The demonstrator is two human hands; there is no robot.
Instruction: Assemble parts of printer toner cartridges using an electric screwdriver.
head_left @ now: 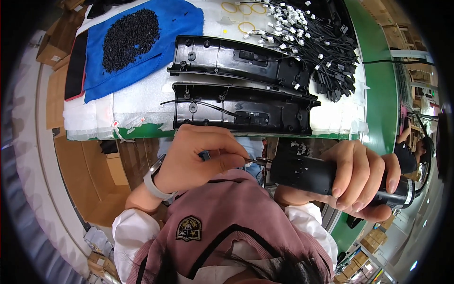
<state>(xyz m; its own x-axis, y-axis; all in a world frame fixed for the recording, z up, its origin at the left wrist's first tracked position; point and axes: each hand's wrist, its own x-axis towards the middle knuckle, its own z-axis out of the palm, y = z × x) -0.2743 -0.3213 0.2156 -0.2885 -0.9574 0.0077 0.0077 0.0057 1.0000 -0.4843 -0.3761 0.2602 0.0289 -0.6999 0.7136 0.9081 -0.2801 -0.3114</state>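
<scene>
My right hand (362, 175) is wrapped around a black cylindrical electric screwdriver (302, 173), held sideways in front of my chest. Its thin metal bit (255, 162) points left. At the tip of that bit, the thumb and fingers of my left hand (203, 154) are pinched together; whatever sits between them is too small to make out. Just beyond the hands, two long black plastic half-shells (222, 59) lie hollow side up on the table. The nearer shell (288, 113) has a small part with a black cable (208, 105) inside it.
Small black screws (132, 38) are heaped on a blue cloth (184, 19) at the far left, beside a dark red-edged slab (75, 68). Many black cables with white connectors (331, 71) pile up at the far right. Yellow rings (246, 27) lie on the white table covering (142, 106).
</scene>
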